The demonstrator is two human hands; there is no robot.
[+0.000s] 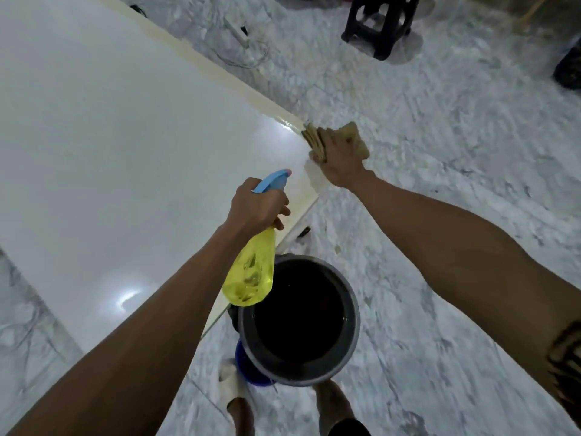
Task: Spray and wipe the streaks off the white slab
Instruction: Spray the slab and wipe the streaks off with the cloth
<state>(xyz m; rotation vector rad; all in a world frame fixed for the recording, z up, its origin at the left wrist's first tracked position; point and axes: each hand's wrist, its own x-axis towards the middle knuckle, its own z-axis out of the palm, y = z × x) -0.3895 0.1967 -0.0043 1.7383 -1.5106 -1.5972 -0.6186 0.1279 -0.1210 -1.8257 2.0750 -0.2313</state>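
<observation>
The left hand (256,204) is gripping the neck of a yellow spray bottle (250,275), its blue nozzle (272,180) pointing out over the white slab (125,146) just ahead of the knuckles. The right hand (338,158) is clutching a tan cloth (317,140) (bunched, partly hidden by the fingers) and pressing it against the slab's corner. Below and between both forearms a dark bucket (298,319) is standing on the marbled floor (440,152).
</observation>
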